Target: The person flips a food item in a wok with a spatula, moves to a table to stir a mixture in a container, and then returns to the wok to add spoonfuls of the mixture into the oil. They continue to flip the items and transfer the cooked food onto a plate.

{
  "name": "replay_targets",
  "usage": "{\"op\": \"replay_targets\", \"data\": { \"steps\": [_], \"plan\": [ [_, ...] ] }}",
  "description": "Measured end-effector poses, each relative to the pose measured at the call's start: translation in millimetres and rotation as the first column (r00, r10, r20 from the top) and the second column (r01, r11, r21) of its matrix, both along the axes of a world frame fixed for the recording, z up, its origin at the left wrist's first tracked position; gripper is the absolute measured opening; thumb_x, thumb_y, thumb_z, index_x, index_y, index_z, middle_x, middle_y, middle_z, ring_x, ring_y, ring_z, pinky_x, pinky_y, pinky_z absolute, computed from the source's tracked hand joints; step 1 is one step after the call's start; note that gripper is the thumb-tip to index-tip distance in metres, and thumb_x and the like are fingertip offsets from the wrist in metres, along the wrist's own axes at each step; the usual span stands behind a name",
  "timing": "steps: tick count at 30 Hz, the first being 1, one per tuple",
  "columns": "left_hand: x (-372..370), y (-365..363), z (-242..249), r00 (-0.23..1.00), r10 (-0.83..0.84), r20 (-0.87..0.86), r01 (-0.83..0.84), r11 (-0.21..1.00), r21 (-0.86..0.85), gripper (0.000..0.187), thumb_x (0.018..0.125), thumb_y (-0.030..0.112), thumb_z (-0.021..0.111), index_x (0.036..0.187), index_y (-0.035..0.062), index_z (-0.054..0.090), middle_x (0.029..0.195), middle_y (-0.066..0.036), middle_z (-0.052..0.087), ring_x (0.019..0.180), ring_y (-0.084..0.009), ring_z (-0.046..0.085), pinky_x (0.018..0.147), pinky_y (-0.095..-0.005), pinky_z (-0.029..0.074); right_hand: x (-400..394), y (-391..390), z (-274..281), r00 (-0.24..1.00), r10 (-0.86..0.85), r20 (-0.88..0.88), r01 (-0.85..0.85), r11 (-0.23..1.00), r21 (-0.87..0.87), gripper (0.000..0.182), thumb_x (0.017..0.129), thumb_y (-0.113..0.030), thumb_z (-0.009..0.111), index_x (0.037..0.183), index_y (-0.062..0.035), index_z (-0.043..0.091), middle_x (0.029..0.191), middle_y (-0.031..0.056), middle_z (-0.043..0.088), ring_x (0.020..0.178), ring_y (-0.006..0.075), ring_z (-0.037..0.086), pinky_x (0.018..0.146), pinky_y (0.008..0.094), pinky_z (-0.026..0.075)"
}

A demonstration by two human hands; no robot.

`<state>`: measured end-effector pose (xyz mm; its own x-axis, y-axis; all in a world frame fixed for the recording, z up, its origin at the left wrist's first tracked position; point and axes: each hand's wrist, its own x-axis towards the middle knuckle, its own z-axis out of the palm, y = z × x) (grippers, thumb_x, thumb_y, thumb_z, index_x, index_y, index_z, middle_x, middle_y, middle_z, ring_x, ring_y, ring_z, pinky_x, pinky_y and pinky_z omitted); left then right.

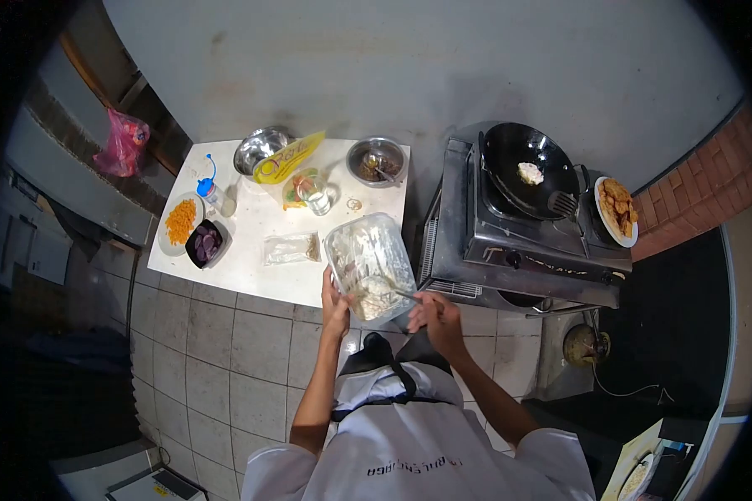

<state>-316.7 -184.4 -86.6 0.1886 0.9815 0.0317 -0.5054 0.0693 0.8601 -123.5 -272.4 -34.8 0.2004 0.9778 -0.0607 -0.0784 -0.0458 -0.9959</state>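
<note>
My left hand (pixel 335 307) grips the left side of a clear rectangular container (pixel 379 242) smeared with white batter, at the front right of the white table. Inside it, near my body, lies a lump of pale batter (pixel 376 292). My right hand (pixel 436 320) is closed on the handle of a spoon (pixel 405 294), whose head is in the batter. To the right, a black wok (pixel 510 171) on the stove holds one white piece of batter (pixel 530 174) and a slotted spatula (pixel 562 203).
The white table (pixel 251 225) bears a steel bowl (pixel 261 149), another bowl with dark contents (pixel 376 162), a yellow packet (pixel 290 159), a glass (pixel 316 199) and a plate of orange pieces (pixel 180 224). Right of the wok on the stove (pixel 510 250) stands a plate of fried food (pixel 617 209).
</note>
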Motion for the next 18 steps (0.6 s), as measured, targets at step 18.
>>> {"op": "replay_targets", "data": {
  "steps": [18],
  "plan": [
    [-12.2,78.2,-113.8,0.916,-0.122,-0.383,0.019,0.965,-0.263,0.053,0.088,0.027,0.048,0.132,-0.0024,0.038,0.115,-0.017,0.055,0.104,-0.0245,0.054,0.085,-0.0346,0.046,-15.0,46.4,-108.8,0.906,0.423,-0.025,-0.368,0.755,-0.543,0.052,0.092,-0.022,0.057,0.126,-0.0038,0.023,0.094,0.0161,0.058,0.067,0.0175,0.062,0.058,0.0312,0.055]
  ]
}}
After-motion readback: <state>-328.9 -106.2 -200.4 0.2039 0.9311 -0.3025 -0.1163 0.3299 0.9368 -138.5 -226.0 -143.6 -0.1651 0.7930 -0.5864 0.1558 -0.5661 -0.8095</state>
